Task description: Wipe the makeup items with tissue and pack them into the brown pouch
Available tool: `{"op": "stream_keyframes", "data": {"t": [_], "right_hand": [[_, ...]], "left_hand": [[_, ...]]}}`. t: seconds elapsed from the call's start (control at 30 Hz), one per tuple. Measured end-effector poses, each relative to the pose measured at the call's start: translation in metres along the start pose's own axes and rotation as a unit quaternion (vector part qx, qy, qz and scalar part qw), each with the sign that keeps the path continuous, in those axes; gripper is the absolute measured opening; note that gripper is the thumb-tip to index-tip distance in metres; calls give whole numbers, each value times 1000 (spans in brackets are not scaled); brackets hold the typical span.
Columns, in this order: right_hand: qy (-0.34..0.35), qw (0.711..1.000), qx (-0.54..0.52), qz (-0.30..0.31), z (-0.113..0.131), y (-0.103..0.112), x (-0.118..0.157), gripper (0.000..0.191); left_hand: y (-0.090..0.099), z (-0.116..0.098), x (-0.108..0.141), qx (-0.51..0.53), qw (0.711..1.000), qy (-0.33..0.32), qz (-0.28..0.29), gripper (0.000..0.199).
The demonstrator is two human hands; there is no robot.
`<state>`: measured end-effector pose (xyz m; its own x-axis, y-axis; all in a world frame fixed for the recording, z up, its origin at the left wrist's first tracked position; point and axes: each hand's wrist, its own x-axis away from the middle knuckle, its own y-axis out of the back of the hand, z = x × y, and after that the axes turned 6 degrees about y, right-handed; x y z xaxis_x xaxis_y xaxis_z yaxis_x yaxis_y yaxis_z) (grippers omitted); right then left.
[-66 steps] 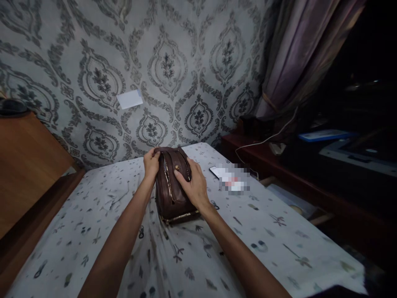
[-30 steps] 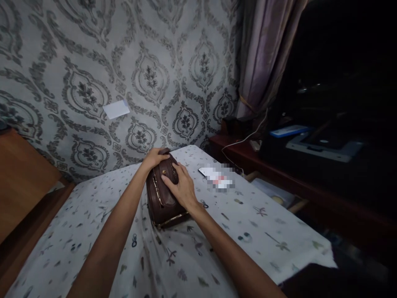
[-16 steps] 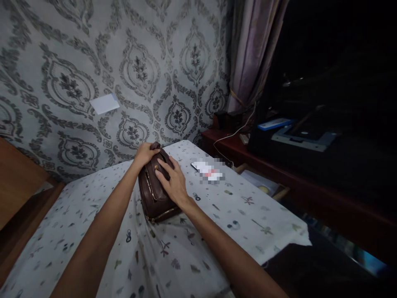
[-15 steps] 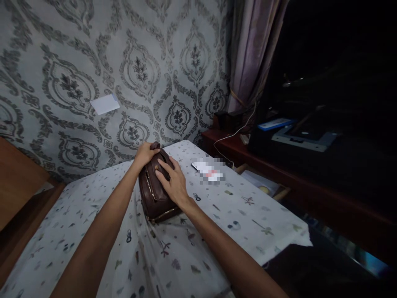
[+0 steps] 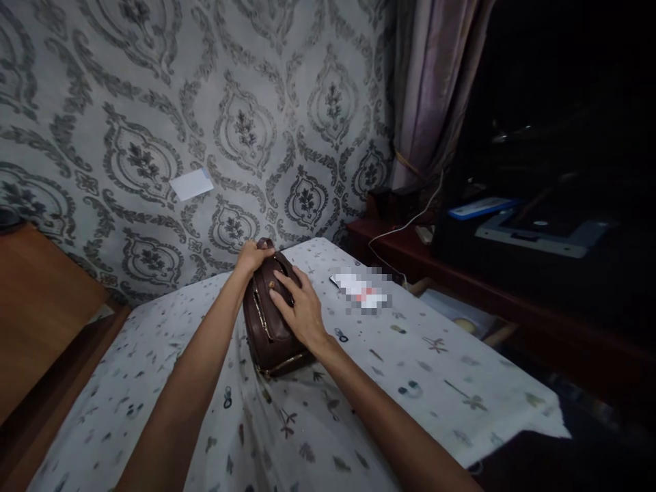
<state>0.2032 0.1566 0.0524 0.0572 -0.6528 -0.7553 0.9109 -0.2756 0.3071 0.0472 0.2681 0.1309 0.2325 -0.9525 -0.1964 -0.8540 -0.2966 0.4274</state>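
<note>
A dark brown leather bag [image 5: 261,318] with gold zips and a small gold stud lies on the patterned white cloth. My left hand [image 5: 252,258] is closed on its far end, beside the short carrying loop [image 5: 265,243]. Across the bag's front rests my right hand [image 5: 303,307], its fingers apart and the thumb near the stud. Part of an upper zip opening is visible by my right fingers, but they cover the rest. A lower front zip shows a narrow gap. What is inside the bag is hidden.
Right of the bag lies a phone [image 5: 359,290], its screen blurred out. A partly open drawer [image 5: 464,314] and a white cable [image 5: 404,222] are beyond the cloth's right edge. A wooden board [image 5: 46,307] stands at left; patterned wallpaper [image 5: 287,102] is behind.
My view has turned slightly left, so everything sits further right in the picture. Both hands keep nearly the same places on the bag.
</note>
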Motion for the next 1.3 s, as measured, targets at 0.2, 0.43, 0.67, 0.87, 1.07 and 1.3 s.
{"op": "stream_keyframes", "data": {"t": [0.2,0.43,0.67,0.87,1.07,1.3], "right_hand": [[-1,1000,5,8,0,1,0,44],[26,999,30,-4,-1,1,0,43],[58,996,69,4,1,5,-1,42],[69,995,74,13,0,6,-2,41],[75,994,72,27,2,8,-4,41],[79,993,86,35,5,9,-5,42]], "left_hand": [[-2,-5,6,29,998,49,31,23],[-1,-9,12,60,994,79,53,26],[-1,-7,17,65,995,59,53,28],[4,-2,22,41,997,29,60,30],[0,-6,14,-18,999,-14,46,24],[0,-12,11,-71,996,-53,15,20]]}}
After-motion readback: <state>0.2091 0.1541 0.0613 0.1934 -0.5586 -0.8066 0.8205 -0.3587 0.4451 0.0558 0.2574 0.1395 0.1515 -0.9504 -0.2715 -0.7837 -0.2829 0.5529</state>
